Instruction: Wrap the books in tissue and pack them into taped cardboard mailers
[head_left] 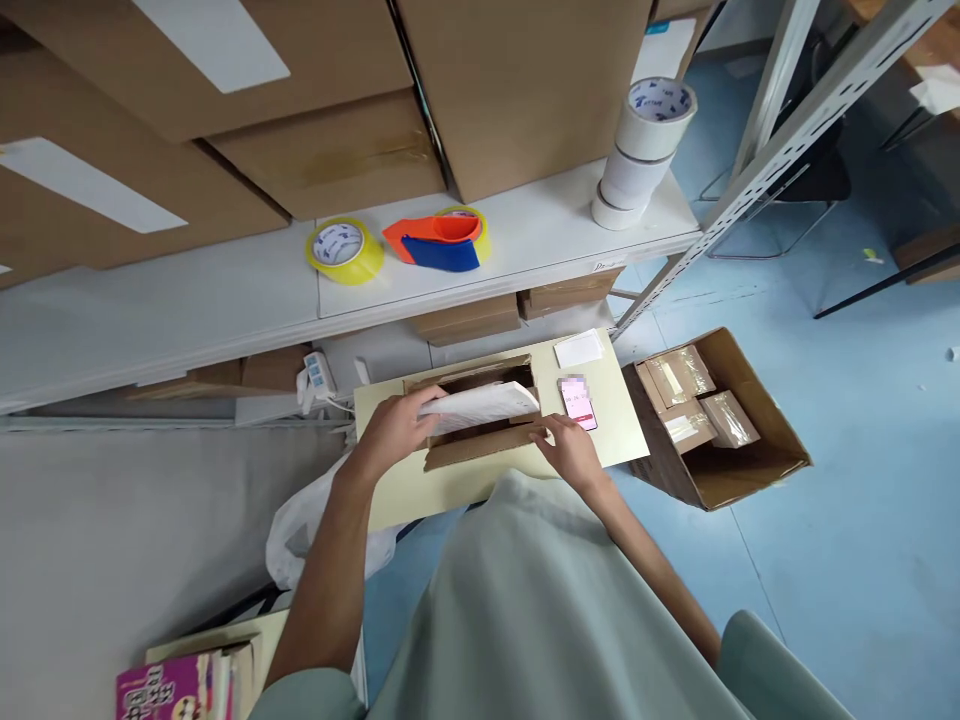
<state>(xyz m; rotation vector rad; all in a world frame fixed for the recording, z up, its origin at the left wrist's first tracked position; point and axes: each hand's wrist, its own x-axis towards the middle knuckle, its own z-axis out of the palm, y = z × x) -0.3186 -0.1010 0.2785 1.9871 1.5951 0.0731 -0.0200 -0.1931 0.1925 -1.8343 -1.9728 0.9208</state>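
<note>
My left hand (394, 432) is closed on the left end of a white booklet (487, 403), which is tilted over a small open cardboard box (469, 448). Part of the box's inside is hidden under the booklet. At the box's right end, my right hand (571, 455) has its fingers curled on the cardboard edge near the front flap. The box rests on a pale yellow tabletop (409, 498). Just beyond my right hand lies a phone (577, 402) with a pink screen, and behind it some white paper slips (578, 348).
A grey shelf (262, 295) above the table carries large cartons (525, 90), a yellow tape roll (345, 250), an orange-and-blue tape dispenser (439, 242) and stacked white rolls (637, 170). On the floor to the right stands an open carton (772, 440) with several small boxes. Books (169, 688) are at lower left.
</note>
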